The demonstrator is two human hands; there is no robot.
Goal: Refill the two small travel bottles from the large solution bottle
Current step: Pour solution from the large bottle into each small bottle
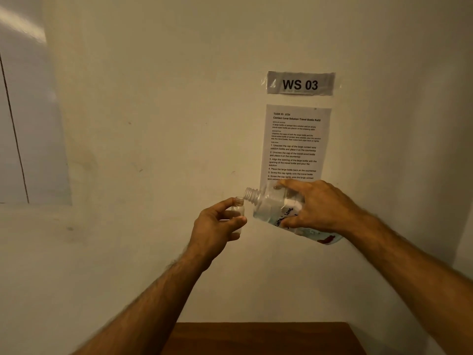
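Observation:
My left hand (216, 226) grips a small clear travel bottle (238, 210), upright and uncapped, in front of the wall. My right hand (317, 206) holds the large clear solution bottle (271, 204), which bears handwritten lettering and is tipped to the left. Its threaded open neck sits just above and beside the small bottle's mouth, nearly touching it. Both bottles are raised well above the table. Only one travel bottle is in view, and no caps show.
A brown wooden table (261, 339) shows at the bottom edge. On the cream wall hang a "WS 03" label (300, 83) and a printed instruction sheet (295, 142). A pale panel with a dark line (25, 124) is at the left.

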